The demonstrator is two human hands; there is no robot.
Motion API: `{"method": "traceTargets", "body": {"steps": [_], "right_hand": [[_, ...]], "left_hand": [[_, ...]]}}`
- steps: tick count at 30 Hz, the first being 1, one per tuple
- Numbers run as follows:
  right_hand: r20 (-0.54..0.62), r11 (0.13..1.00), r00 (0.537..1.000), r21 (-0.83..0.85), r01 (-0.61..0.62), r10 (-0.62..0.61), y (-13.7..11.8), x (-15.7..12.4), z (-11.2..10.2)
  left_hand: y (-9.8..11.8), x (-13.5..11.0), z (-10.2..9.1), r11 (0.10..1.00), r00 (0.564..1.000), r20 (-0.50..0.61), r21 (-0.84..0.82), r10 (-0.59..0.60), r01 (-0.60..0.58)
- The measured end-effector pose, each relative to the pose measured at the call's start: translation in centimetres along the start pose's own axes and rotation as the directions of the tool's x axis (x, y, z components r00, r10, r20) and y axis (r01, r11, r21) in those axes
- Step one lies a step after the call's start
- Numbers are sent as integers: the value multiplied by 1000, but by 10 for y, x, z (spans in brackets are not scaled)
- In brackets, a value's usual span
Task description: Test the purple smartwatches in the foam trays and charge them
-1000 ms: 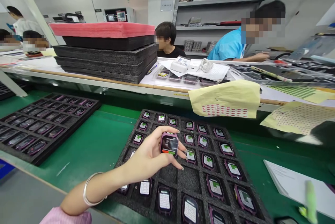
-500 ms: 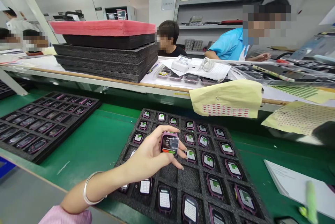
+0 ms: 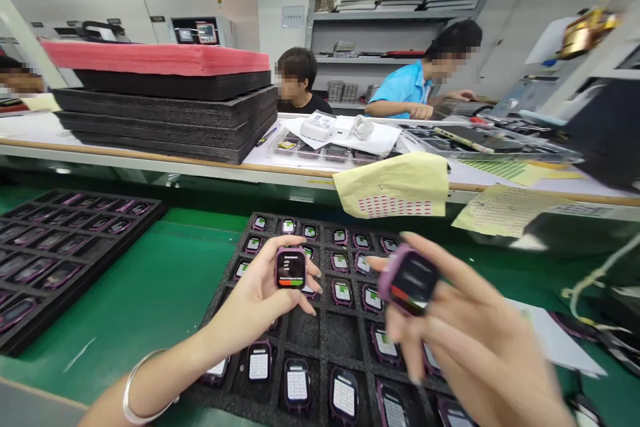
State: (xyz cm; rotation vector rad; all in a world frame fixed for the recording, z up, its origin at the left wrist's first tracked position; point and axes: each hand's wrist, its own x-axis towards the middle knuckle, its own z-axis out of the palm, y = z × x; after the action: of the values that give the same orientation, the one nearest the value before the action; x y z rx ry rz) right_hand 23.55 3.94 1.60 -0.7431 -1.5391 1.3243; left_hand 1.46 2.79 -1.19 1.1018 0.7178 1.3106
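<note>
My left hand (image 3: pixel 270 287), with a silver bangle on the wrist, is closed around a purple-framed smartwatch (image 3: pixel 291 268). Its lit screen faces me, showing text above a red and green bar. On the right, my right hand (image 3: pixel 465 327) grips a second purple smartwatch (image 3: pixel 411 280) between thumb and fingers; it is blurred and tilted, with a similar screen. Both hands are above a black foam tray (image 3: pixel 345 337) whose pockets hold several lit smartwatches, some showing green and white screens, others white grids. Two bare pockets lie between my hands.
Another foam tray (image 3: pixel 145 224) of watches lies left on the green bench (image 3: pixel 125 280). Behind, a shelf carries stacked black foam (image 3: pixel 165 114) topped with a pink sheet (image 3: pixel 160 57). A yellow paper (image 3: pixel 395 187) hangs from its edge. Two people are beyond it.
My right hand has come into view from the right, holding a second smartwatch. My left hand still holds its watch, now a little further left in view. The camera has turned somewhat right.
</note>
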Motion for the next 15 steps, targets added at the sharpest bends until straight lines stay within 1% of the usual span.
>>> {"method": "traceTargets", "body": {"steps": [2,4,6,9,13,15], "right_hand": [[10,997,1000,71,-10,9,9,12,3],[47,992,999,124,-6,1,22,21,5],[105,990,994,142,-8,-7,33,25,5],[164,988,986,151,-44,18,44,25,4],[139,993,990,106,-52,37,49,24,5],[102,997,994,69,-43,36,51,25,6]], "left_hand": [[-1,-1,0,1000,1000,-3,12,-15,15],[-2,-1,0,999,1000,3,21,-25,25],[-5,-1,0,999,999,8,22,-32,32],[-9,0,0,999,999,5,14,-45,45],[-14,2,1,998,997,17,12,-70,70],[-15,2,1,996,996,34,19,-84,83]]}}
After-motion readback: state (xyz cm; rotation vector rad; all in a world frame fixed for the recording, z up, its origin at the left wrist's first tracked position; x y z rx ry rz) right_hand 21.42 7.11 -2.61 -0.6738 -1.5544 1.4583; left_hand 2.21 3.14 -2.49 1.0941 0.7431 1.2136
